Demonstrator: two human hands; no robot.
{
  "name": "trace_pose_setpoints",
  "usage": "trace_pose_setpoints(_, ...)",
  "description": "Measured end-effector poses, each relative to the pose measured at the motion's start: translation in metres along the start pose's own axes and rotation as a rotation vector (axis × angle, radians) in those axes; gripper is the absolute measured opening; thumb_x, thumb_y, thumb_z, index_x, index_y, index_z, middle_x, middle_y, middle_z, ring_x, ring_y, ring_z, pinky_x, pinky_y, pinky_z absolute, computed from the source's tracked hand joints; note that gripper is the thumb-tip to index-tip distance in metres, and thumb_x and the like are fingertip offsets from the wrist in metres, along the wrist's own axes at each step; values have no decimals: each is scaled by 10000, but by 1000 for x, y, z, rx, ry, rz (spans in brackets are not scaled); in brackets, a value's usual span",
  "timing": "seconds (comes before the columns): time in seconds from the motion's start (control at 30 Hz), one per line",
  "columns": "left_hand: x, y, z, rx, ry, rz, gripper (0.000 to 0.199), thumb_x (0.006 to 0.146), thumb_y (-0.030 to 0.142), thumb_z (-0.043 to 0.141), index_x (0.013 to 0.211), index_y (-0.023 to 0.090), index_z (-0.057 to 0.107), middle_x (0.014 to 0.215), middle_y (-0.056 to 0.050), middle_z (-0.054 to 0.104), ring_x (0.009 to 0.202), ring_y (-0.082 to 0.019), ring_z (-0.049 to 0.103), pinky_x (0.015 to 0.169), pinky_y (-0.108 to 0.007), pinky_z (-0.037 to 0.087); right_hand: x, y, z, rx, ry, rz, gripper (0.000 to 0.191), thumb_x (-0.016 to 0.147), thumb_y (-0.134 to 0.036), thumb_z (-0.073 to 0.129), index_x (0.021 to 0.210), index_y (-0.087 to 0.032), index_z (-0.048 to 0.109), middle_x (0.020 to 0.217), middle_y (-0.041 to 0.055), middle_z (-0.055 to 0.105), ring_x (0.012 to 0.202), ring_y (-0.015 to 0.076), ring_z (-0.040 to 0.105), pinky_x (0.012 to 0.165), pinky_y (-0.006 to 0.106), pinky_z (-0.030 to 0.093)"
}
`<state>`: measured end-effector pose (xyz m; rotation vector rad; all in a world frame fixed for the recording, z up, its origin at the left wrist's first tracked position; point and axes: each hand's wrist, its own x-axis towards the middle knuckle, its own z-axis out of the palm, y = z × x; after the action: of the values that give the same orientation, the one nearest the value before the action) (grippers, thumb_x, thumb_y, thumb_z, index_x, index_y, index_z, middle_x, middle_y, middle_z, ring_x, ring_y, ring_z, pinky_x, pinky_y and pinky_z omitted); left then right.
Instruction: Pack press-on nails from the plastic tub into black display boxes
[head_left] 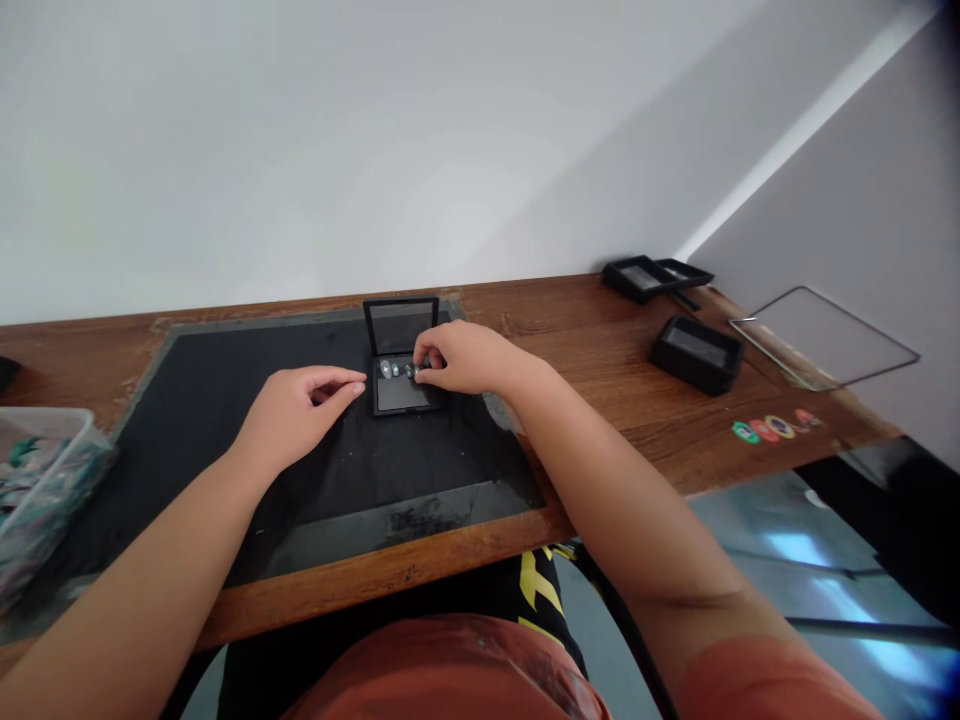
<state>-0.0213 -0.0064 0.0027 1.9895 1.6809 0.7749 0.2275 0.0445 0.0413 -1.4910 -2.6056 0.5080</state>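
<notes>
A small black box (409,410) lies on the dark mat with its hinged lid (402,326) raised; the lid has a see-through window. In a row along the back of the box's grey bed sit several small shiny round pieces (386,369), perhaps stones or beads. My right hand (472,357) reaches over the box's right side, thumb and forefinger pinched at the right end of that row, on a small shiny piece. Just off the box's left edge, my left hand (304,410) holds its thumb and fingertips together; whatever is between them is too small to make out.
A black mat (360,480) covers much of the wooden table (585,345). At left stands a clear plastic tub (52,480) of small bagged items. Further black boxes (697,352) and a thin wire frame (825,335) lie on the right, near round stickers (780,427). A wall rises behind.
</notes>
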Motion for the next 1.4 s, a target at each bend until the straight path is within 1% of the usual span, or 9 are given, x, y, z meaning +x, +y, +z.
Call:
trace_pose_setpoints(0.2, 0, 3, -1, 2, -17, -4, 334, 871, 506, 671, 1043, 273, 839, 999, -27, 829, 839, -233, 733, 794, -337, 564, -1, 0, 0, 3, 18, -12, 225, 835, -193, 663, 1036, -187, 763, 959, 43, 767, 788, 158, 624, 694, 287, 406)
trace_pose_setpoints(0.4, 0, 2, -1, -36, -4, -4, 292, 867, 438, 687, 1048, 271, 843, 1091, -40, 819, 1045, -280, 748, 969, -390, 556, -4, 0, -3, 40, 86, -45, 280, 798, -170, 632, 1046, -184, 762, 949, 40, 765, 760, 156, 609, 690, 290, 399)
trace_pose_setpoints(0.53, 0, 2, 1, -175, -6, -36, 326, 852, 433, 709, 1084, 241, 834, 1112, -61, 813, 1067, -284, 753, 1007, -409, 563, -5, -4, -2, 119, 181, -212, 294, 779, -161, 609, 1033, -190, 756, 884, 13, 737, 767, 149, 598, 687, 277, 372)
trace_pose_setpoints(0.7, 1, 3, 4, -422, -37, -83, 424, 820, 454, 766, 1155, 198, 807, 1110, -87, 812, 1063, -263, 758, 1073, -417, 544, -2, -12, 10, 183, 327, -443, 307, 785, -118, 571, 1019, -192, 756, 904, 16, 700, 828, 151, 601, 712, 265, 370)
trace_pose_setpoints(0.83, 1, 2, 6, -543, -61, -91, 489, 794, 513, 806, 1176, 209, 799, 1118, -95, 810, 1027, -255, 759, 1048, -437, 560, 0, -15, 16, 197, 356, -506, 297, 831, -120, 560, 1043, -200, 750, 945, 23, 704, 829, 147, 594, 696, 259, 364)
trace_pose_setpoints(0.93, 0, 0, 5, -580, -30, -95, 485, 779, 524, 827, 1155, 217, 806, 1096, -94, 815, 1004, -247, 757, 1008, -427, 575, 1, -16, 19, 210, 362, -531, 248, 859, -152, 589, 1051, -200, 738, 979, 31, 715, 876, 155, 610, 720, 260, 374)
trace_pose_setpoints(1.07, 0, -3, 4, -557, 1, -91, 430, 763, 537, 840, 1048, 214, 835, 983, -86, 824, 933, -226, 749, 940, -379, 582, 2, -17, 21, 231, 378, -565, 192, 896, -205, 621, 1047, -199, 739, 993, 39, 718, 904, 157, 630, 734, 261, 391)
trace_pose_setpoints(1.2, 1, -2, 3, -554, -33, -80, 367, 753, 539, 846, 922, 213, 836, 880, -62, 806, 837, -183, 716, 848, -307, 567, 2, -19, 21, 241, 408, -591, 166, 905, -202, 638, 1023, -197, 754, 971, 28, 740, 897, 149, 648, 755, 259, 414)
trace_pose_setpoints(1.4, 0, 5, 1, -605, -93, -61, 280, 771, 478, 843, 892, 226, 819, 836, -28, 772, 744, -134, 642, 756, -247, 529, -1, -20, 18, 242, 397, -615, 170, 904, -217, 681, 1040, -202, 783, 973, 13, 771, 846, 131, 648, 740, 256, 405)
